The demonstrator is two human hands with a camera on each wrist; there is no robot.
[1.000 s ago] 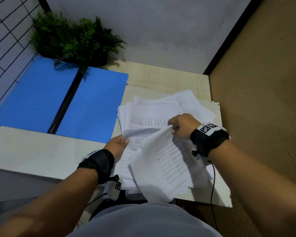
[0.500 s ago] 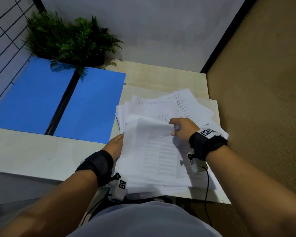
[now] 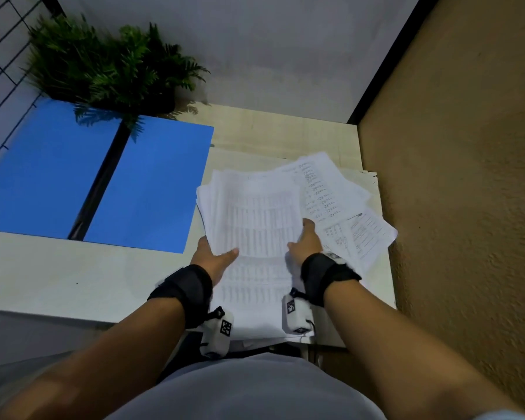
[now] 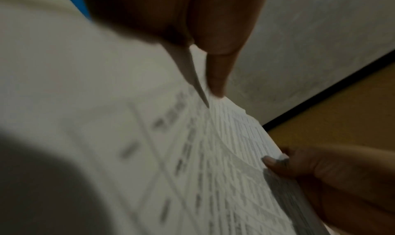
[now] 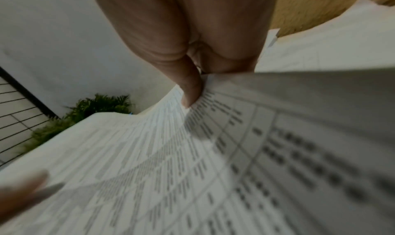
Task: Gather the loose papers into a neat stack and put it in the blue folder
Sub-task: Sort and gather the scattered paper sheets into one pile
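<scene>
Well left of both grips, the blue folder (image 3: 103, 180) lies open on the table, nothing in it. The left hand (image 3: 214, 258) pinches the paper stack's (image 3: 255, 234) left edge, the right hand (image 3: 306, 241) its right. The sheets look light, floppy and slippery, best squeezed by opposite edges; loose sheets (image 3: 346, 213) fan out right of the right grip.

2 bare forearms reach forward from the bottom of the head view, each with a black strap at the wrist; the left hand (image 3: 213, 255) grips the left edge of the stack of papers (image 3: 255, 234), thumb lying on top, fingers hidden beneath; the right hand (image 3: 307, 241) holds the stack's right edge, thumb on top, fingers tucked under the sheets.
</scene>
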